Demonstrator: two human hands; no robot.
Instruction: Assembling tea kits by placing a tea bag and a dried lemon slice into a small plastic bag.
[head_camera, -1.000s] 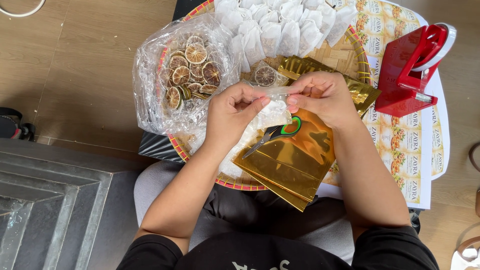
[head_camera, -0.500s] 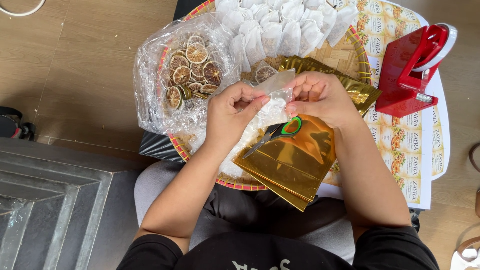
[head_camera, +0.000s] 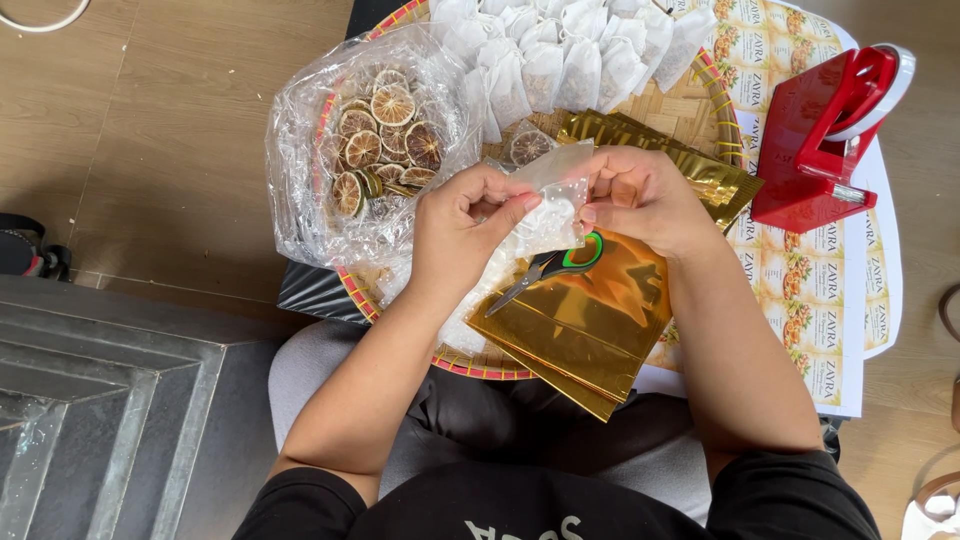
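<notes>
Between both hands, head view: small clear pouch (head_camera: 548, 195) over tray (head_camera: 722, 110) | left hand (head_camera: 462, 232) pinches its near edge, right hand (head_camera: 640, 198) its far edge, likely parting the mouth | scissors (head_camera: 548, 270) on gold bags (head_camera: 590, 325) just below | citrus bag (head_camera: 365, 140) beyond left hand

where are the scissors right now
In the head view the scissors lie on the gold pouches, just below the right hand and right of the left hand.

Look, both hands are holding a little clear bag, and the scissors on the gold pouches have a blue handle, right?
Not quite: the scissors have a green handle, not blue, as the head view shows. Both the left hand and right hand do hold the little clear bag, above the gold pouches.
</notes>
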